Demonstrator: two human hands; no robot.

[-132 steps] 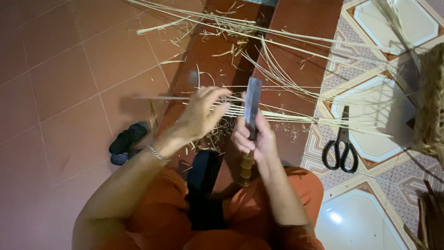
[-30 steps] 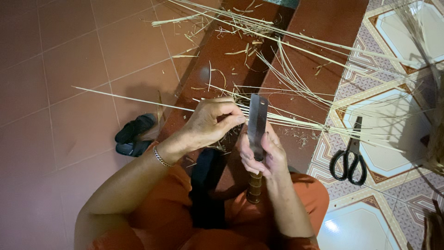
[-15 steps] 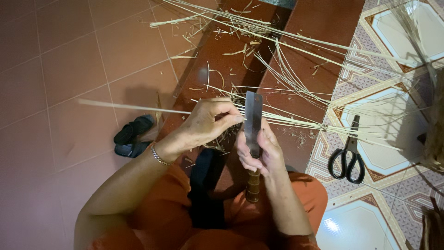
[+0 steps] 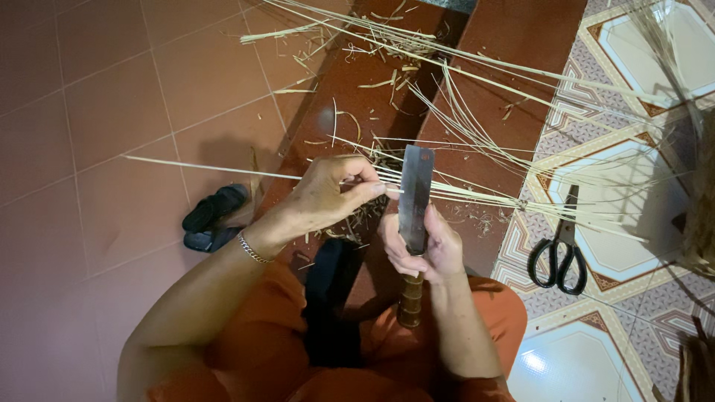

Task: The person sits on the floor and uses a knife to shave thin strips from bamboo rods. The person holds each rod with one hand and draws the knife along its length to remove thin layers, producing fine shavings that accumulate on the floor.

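My right hand (image 4: 423, 249) grips a broad flat knife (image 4: 415, 199) with a wooden handle (image 4: 408, 301), the blade pointing away from me. My left hand (image 4: 328, 195) pinches a thin pale bamboo strip (image 4: 216, 169) just left of the blade; the strip runs out to the left over the floor. A bundle of similar long strips (image 4: 484, 195) crosses behind the blade toward the right. I sit with orange-clothed legs (image 4: 268, 350) below my hands.
Black scissors (image 4: 558, 257) lie on the patterned tiles to the right. A pair of dark sandals (image 4: 212, 216) rests on the red tiles at left. More strips and shavings (image 4: 387, 59) litter the dark step ahead. Woven basketwork (image 4: 700, 201) stands at the right edge.
The strip in my left hand has slid rightward, its free end sticking out less far to the left. Both hands stay by the blade; the view shifted slightly.
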